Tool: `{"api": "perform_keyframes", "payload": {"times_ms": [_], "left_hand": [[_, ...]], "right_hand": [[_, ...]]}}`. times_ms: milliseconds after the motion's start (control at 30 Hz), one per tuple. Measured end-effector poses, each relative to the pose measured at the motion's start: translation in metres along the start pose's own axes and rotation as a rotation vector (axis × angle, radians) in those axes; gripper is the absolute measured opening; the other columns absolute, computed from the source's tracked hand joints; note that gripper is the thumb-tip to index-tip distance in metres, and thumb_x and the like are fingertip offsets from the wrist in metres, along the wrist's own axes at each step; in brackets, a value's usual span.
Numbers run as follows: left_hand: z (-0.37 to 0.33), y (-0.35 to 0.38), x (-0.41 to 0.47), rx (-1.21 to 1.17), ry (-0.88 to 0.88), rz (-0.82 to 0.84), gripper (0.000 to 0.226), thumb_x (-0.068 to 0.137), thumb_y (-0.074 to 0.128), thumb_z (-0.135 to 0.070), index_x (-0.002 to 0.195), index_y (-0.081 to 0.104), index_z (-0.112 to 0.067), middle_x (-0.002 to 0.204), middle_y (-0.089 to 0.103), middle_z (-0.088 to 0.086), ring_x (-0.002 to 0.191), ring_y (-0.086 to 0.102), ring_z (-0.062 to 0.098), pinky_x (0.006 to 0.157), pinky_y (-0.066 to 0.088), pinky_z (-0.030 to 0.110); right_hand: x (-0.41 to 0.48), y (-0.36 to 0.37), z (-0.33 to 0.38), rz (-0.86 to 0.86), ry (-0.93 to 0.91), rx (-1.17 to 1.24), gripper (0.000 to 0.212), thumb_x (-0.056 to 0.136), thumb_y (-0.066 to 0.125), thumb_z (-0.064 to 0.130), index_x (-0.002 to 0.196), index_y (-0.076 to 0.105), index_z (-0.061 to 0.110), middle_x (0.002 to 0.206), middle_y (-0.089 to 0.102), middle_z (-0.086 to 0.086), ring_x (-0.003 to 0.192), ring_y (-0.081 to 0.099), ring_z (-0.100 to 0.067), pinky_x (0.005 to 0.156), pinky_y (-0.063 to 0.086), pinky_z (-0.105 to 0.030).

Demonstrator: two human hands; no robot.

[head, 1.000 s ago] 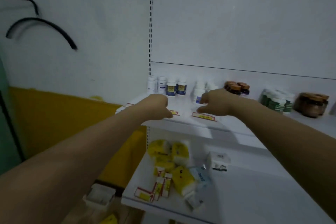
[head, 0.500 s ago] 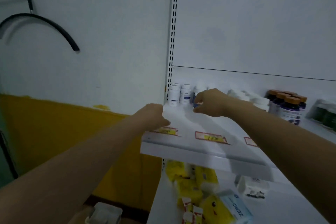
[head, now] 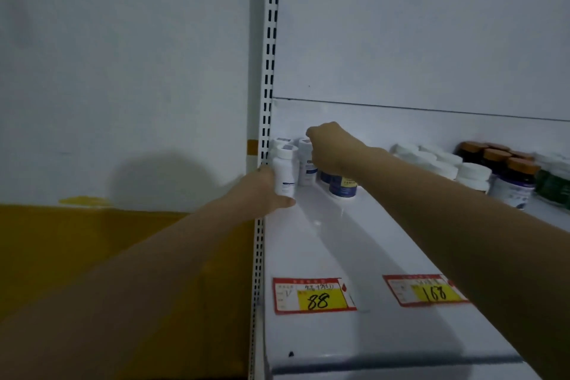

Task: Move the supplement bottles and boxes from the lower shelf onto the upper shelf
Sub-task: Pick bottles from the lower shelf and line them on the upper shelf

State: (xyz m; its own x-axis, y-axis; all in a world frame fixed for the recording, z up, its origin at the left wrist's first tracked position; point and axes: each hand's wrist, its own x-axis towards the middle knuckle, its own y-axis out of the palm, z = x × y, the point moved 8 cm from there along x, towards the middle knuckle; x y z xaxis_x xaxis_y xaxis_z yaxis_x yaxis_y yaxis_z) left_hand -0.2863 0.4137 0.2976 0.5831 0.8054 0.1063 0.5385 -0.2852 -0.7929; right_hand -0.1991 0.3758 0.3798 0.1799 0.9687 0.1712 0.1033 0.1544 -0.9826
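Left hand (head: 262, 191) wraps its fingers round a white bottle (head: 285, 174) standing at the far left of the shelf (head: 324, 241), beside the slotted post (head: 268, 71); right hand (head: 331, 148) curls over a second white bottle (head: 305, 163) (its grip is hidden); lifting each straight up should spare the blue bottles (head: 342, 187) just beside them.

The left hand (head: 262, 191) is gripping a white bottle (head: 285, 173) at the back left corner of the shelf (head: 324, 241). The right hand (head: 333, 148) is curling over blue bottles (head: 342, 187) just beside it; whether it is holding anything is unclear.
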Motion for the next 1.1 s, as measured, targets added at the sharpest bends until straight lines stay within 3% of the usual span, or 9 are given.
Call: {"api": "perform_keyframes", "payload": {"times_ms": [67, 233, 433, 567, 667, 900, 1033, 1100], "left_hand": [[0.001, 0.001, 0.013, -0.053, 0.049, 0.012, 0.063, 0.084, 0.069, -0.021, 0.137, 0.037, -0.011, 0.134, 0.05, 0.008, 0.123, 0.049, 0.023, 0.087, 0.035, 0.018], [0.01, 0.009, 0.032, -0.149, 0.073, 0.038, 0.049, 0.084, 0.068, -0.02, 0.128, 0.049, -0.011, 0.128, 0.057, 0.007, 0.115, 0.055, 0.021, 0.082, 0.036, 0.017], [0.016, 0.017, 0.045, -0.178, 0.069, 0.068, 0.051, 0.086, 0.066, -0.023, 0.132, 0.046, -0.012, 0.133, 0.055, 0.008, 0.118, 0.053, 0.02, 0.081, 0.034, 0.014], [0.019, 0.023, 0.046, -0.196, 0.06, 0.078, 0.063, 0.088, 0.063, -0.026, 0.142, 0.032, -0.014, 0.141, 0.045, 0.007, 0.126, 0.046, 0.021, 0.09, 0.032, 0.018], [0.027, 0.027, 0.047, -0.249, 0.038, 0.04, 0.067, 0.086, 0.065, -0.029, 0.142, 0.032, -0.013, 0.14, 0.047, 0.006, 0.125, 0.048, 0.021, 0.096, 0.035, 0.023], [0.03, 0.031, 0.048, -0.295, 0.013, 0.046, 0.062, 0.088, 0.063, -0.025, 0.14, 0.033, -0.011, 0.134, 0.051, 0.003, 0.117, 0.05, 0.017, 0.088, 0.034, 0.019], [0.024, 0.034, 0.05, -0.299, 0.017, 0.101, 0.04, 0.092, 0.057, -0.015, 0.128, 0.04, -0.015, 0.11, 0.048, -0.003, 0.103, 0.043, 0.009, 0.07, 0.034, 0.008], [0.026, 0.034, 0.052, -0.287, 0.016, 0.114, 0.049, 0.092, 0.057, -0.018, 0.134, 0.033, -0.017, 0.12, 0.047, -0.002, 0.108, 0.042, 0.009, 0.081, 0.035, 0.01]], "right_hand": [[0.011, 0.005, -0.001, 0.039, 0.029, -0.013, 0.032, 0.095, 0.041, 0.007, 0.122, 0.054, -0.003, 0.125, 0.057, -0.018, 0.116, 0.055, -0.03, 0.092, 0.046, -0.031], [0.03, 0.017, -0.002, 0.086, 0.053, -0.058, 0.032, 0.097, 0.04, 0.007, 0.124, 0.053, -0.001, 0.127, 0.055, -0.018, 0.115, 0.055, -0.03, 0.091, 0.045, -0.03], [0.048, 0.025, -0.011, -0.022, 0.048, -0.071, 0.023, 0.091, 0.052, 0.002, 0.113, 0.059, -0.001, 0.116, 0.058, -0.018, 0.104, 0.059, -0.03, 0.072, 0.039, -0.027], [0.054, 0.026, -0.014, -0.063, 0.026, -0.07, 0.023, 0.09, 0.053, 0.003, 0.112, 0.058, -0.001, 0.114, 0.058, -0.018, 0.102, 0.059, -0.03, 0.072, 0.039, -0.028], [0.056, 0.028, -0.015, -0.056, 0.014, -0.069, 0.023, 0.09, 0.055, 0.005, 0.113, 0.058, 0.0, 0.114, 0.058, -0.018, 0.097, 0.057, -0.03, 0.07, 0.038, -0.028], [0.054, 0.026, -0.012, -0.039, -0.009, -0.071, 0.027, 0.091, 0.056, 0.003, 0.117, 0.057, -0.003, 0.122, 0.055, -0.019, 0.109, 0.058, -0.032, 0.082, 0.046, -0.031], [0.05, 0.025, -0.011, -0.043, -0.03, -0.069, 0.028, 0.091, 0.055, 0.003, 0.118, 0.056, -0.004, 0.124, 0.054, -0.02, 0.112, 0.056, -0.033, 0.08, 0.043, -0.03], [0.05, 0.025, -0.012, -0.044, -0.031, -0.058, 0.028, 0.091, 0.054, 0.003, 0.118, 0.056, -0.004, 0.124, 0.054, -0.02, 0.112, 0.056, -0.033, 0.076, 0.04, -0.029]]}}
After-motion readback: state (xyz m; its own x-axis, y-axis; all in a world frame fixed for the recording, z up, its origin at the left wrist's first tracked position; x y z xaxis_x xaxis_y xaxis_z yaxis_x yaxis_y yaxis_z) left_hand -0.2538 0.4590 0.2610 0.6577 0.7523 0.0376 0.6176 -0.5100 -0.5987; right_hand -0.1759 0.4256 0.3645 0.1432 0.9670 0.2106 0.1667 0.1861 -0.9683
